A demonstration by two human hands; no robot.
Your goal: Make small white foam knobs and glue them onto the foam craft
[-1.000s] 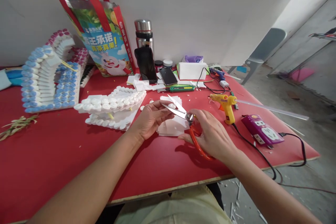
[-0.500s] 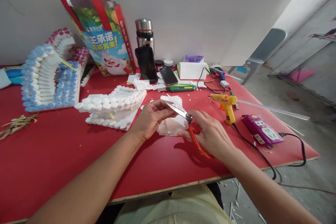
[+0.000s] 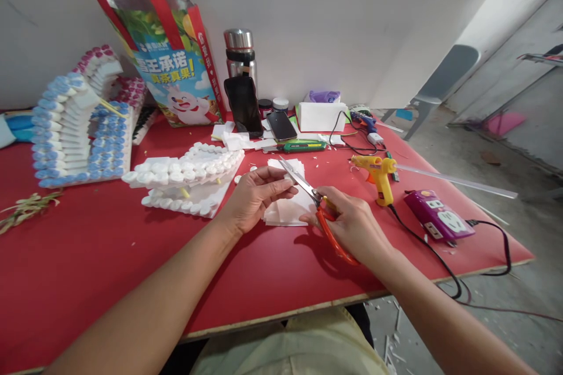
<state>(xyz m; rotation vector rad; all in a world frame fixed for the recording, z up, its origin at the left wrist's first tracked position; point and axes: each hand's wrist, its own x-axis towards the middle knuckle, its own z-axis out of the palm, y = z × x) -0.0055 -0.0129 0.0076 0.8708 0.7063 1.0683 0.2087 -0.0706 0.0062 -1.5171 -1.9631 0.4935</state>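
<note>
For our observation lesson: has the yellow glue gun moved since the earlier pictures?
No: the yellow glue gun keeps its place beside the purple power strip.

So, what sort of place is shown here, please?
Probably a small craft workshop: a yellow glue gun and a green utility knife are on the red table, and white scraps litter the floor.

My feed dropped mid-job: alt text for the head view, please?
Right hand holds scissors at a small white piece that the left hand pinches, above paper on a red table; glue gun at right, white structure at left.
</note>
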